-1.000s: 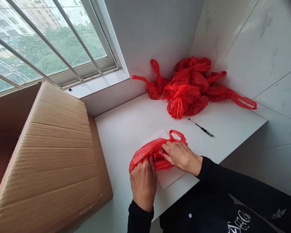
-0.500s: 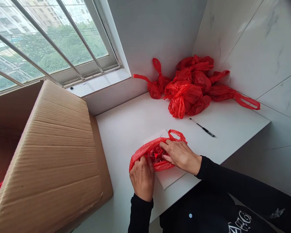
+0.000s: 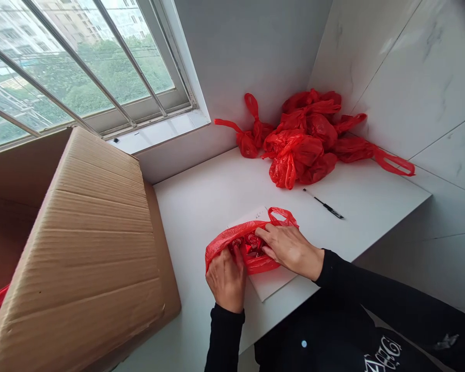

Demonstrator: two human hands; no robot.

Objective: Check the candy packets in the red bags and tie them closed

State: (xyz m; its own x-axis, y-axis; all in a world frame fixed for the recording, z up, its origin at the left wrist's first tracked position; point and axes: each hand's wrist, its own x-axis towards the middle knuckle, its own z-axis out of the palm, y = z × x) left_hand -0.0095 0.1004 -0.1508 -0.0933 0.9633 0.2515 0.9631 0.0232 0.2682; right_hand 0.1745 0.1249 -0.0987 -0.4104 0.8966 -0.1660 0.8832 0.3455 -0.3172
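Note:
A red plastic bag (image 3: 232, 235) lies mouth-open near the front edge of the white table. Inside it are several small pieces in shiny red wrappers (image 3: 251, 244), which look like candies. My left hand (image 3: 227, 279) is at the bag's near left rim, fingers curled into the opening and partly hidden by the plastic. From the right, my right hand (image 3: 290, 250) reaches into the mouth, its fingers bent against the wrapped pieces. Under the bag is a white sheet or pad (image 3: 269, 287) with small writing at its far corner.
A large open cardboard box (image 3: 96, 243) stands at the left, red plastic showing inside. Several tied red bags (image 3: 298, 139) are heaped in the far corner by the walls. A black pen (image 3: 323, 203) lies right of the bag. A barred window (image 3: 101, 67) is at upper left.
My left fingers have shifted slightly within the bag's mouth, and more of the red-wrapped pieces show between the hands. The right hand has barely moved.

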